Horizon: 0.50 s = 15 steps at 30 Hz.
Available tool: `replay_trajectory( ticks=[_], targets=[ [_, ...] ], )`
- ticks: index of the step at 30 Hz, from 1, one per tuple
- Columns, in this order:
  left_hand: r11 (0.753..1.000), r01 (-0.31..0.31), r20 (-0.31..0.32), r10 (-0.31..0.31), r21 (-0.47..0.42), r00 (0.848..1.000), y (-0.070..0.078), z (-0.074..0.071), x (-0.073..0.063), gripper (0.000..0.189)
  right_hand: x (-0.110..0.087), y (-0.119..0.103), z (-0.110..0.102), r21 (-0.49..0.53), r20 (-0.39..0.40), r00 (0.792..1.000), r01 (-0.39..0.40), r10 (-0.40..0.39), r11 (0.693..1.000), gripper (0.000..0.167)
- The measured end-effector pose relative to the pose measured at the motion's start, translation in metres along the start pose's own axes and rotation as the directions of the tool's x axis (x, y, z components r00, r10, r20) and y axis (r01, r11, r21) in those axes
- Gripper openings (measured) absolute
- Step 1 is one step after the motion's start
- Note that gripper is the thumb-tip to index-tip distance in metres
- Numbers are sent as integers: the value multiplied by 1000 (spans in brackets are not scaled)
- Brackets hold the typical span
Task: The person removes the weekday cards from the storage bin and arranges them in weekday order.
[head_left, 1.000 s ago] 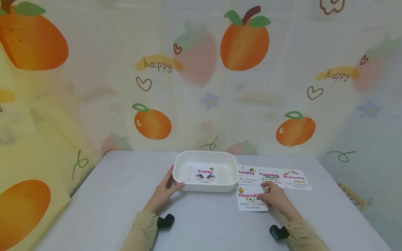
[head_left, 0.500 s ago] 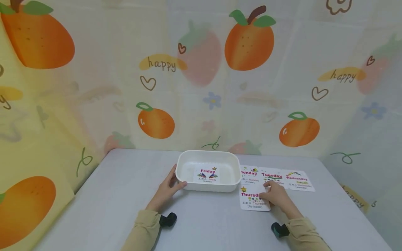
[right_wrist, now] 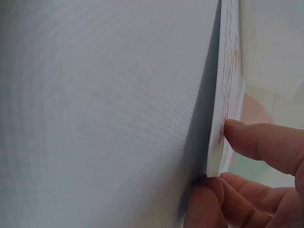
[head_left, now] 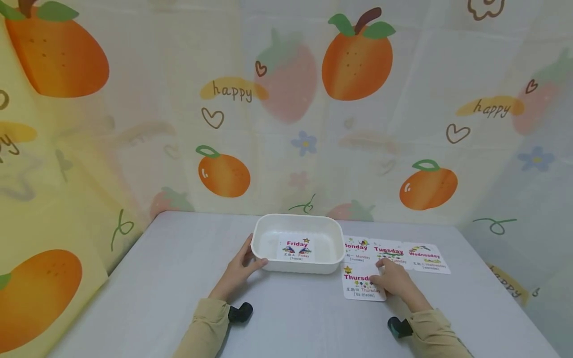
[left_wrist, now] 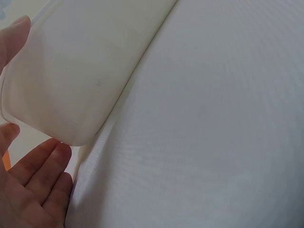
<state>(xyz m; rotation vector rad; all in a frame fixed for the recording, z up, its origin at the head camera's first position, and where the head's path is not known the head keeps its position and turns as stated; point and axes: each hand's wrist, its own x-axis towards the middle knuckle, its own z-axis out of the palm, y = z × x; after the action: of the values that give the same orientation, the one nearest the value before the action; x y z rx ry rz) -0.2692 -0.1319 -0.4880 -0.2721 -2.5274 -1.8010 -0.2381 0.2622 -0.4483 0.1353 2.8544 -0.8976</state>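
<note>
A white plastic basin (head_left: pixel 300 267) stands at mid-table with a "Friday" word card (head_left: pixel 296 251) lying inside. My left hand (head_left: pixel 240 268) holds its left end, thumb at the front rim and fingers along the side. In the left wrist view the thumb (left_wrist: pixel 15 40) lies on the basin's wall, the other fingertips by its corner. My right hand (head_left: pixel 396 279) pinches the right edge of the "Thursday" card (head_left: pixel 358 291). The right wrist view has the thumb (right_wrist: pixel 259 140) on the card's face, other fingers at its edge, and a dark gap between that edge and the table.
Behind the Thursday card lie the "Monday" card (head_left: pixel 356 252), partly hidden by the basin, the "Tuesday" card (head_left: pixel 387 247) and the "Wednesday" card (head_left: pixel 427 261) in a row. The white-covered table (head_left: pixel 304 318) meets a fruit-printed curtain (head_left: pixel 286 169) at its back edge.
The whole head view has shifted slightly, so everything appears a little further right. Both hands keep their places on the basin and the Thursday card.
</note>
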Motion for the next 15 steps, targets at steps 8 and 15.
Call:
replay_trajectory(
  ticks=[8, 15],
  targets=[
    [1000, 17, -4, -17, 0, 1000, -6, 1, 3, 94, -2, 1, 1, 1, -2, 1000, 27, -27, 1000, 46],
    [1000, 18, 16, -18, -19, 1000, 13, -1, -5, 87, -1, -1, -2, 3, 22, 1000, -3, 3, 1000, 49]
  ],
)
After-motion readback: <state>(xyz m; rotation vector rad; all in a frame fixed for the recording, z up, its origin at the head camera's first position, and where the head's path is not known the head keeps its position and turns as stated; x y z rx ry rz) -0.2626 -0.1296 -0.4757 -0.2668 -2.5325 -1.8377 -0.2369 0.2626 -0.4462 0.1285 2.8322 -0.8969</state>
